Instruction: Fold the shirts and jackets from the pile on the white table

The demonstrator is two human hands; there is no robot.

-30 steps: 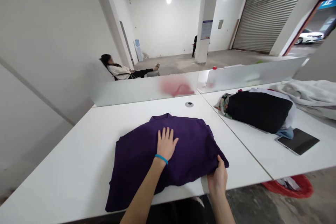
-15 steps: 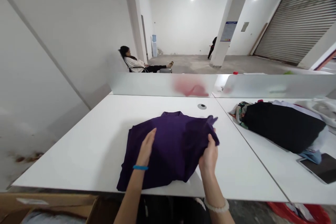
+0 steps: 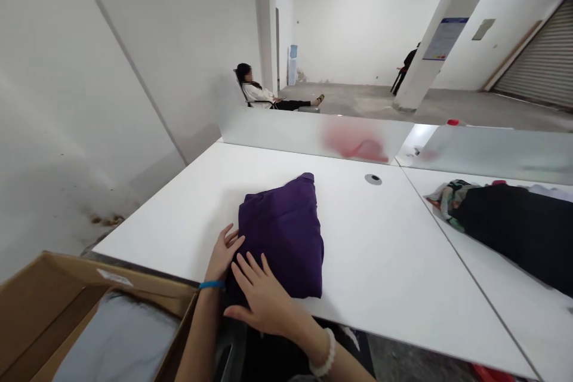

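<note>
A purple garment (image 3: pixel 286 233) lies folded into a compact bundle near the front edge of the white table (image 3: pixel 380 250). My left hand (image 3: pixel 222 256), with a blue band at the wrist, rests against the bundle's left edge, fingers spread. My right hand (image 3: pixel 259 298), wearing a white bead bracelet, lies flat on the bundle's near left corner, fingers stretched out. Neither hand grips the cloth.
An open cardboard box (image 3: pixel 89 322) holding grey cloth stands at the lower left below the table edge. A pile of dark and mixed clothes (image 3: pixel 514 227) covers the adjoining table on the right. Frosted dividers (image 3: pixel 313 134) line the back. A person sits in a chair beyond.
The right side of the purple garment has been folded over to the left, making a narrow bundle. My right hand let go and now lies flat. The view has swung left, revealing the box.
</note>
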